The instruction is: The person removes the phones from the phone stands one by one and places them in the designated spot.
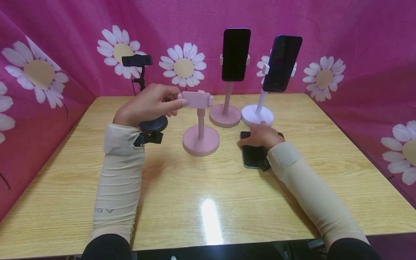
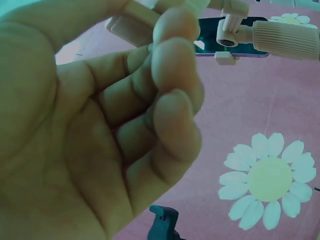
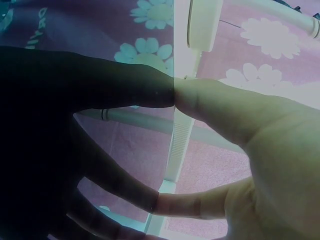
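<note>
A pink phone stand with a small cradle stands upright near the table's middle. My left hand pinches the left end of that cradle, thumb in front. In the left wrist view, the fingers are curled and partly hide the stand. A dark-screened smartphone lies flat on the table to the right. Over its far part rests my right hand, thumb at the left side. In the right wrist view, the spread, fairly straight fingers touch the phone, whose dark screen mirrors them.
Behind are a second pink stand and a white stand, holding an upright phone and a tilted phone. A black stand is partly hidden behind my left hand. Floral cloth surrounds the wooden table.
</note>
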The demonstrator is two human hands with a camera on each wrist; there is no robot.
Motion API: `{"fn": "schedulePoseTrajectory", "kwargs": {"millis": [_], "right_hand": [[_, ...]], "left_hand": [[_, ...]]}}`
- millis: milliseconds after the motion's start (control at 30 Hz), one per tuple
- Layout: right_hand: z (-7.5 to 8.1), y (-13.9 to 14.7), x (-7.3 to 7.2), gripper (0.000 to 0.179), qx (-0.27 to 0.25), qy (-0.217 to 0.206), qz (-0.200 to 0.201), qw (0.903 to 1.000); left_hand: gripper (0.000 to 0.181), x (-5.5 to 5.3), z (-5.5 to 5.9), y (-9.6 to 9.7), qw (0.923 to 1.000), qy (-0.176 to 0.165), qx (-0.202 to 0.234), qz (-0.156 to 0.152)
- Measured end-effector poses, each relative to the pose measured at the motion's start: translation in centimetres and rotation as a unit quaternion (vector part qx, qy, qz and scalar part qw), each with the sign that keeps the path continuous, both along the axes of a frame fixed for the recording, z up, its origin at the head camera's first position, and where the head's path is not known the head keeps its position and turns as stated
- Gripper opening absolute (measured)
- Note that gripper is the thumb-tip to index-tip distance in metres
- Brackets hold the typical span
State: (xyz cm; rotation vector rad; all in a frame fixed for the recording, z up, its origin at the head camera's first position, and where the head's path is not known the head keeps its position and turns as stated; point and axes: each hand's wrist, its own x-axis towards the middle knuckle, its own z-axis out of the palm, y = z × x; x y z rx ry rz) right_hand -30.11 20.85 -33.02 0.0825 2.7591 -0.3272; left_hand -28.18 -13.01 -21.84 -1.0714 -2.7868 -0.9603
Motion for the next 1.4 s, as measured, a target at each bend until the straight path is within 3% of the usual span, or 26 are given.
{"fn": "schedulePoseTrajectory", "kwargs": {"millis": [533,767,900,1400], "right_hand": [[0.2,-0.1,0.1,0.095,0.01,-0.001,0.007,0.9999],[0.1,-0.1,0.1,0.095,0.008,0.001,0.013,0.9999],[0.1,-0.1,0.1,0.094,0.005,-0.001,0.012,0.9999],[0.1,0.0,0.0,0.093,0.008,-0.002,0.013,0.9999]], "left_hand": [[0.028,-1.6,-1.1,-0.5,0.9962,0.001,0.065,0.058],[0.028,-2.4,-1.8,-0.6,0.9926,0.018,0.089,0.081],[0.029,-2.8,-2.2,-0.6,0.9895,0.035,0.102,0.096],[0.038,-3.9,-3.0,-0.9,0.9737,0.027,0.144,0.175]]}}
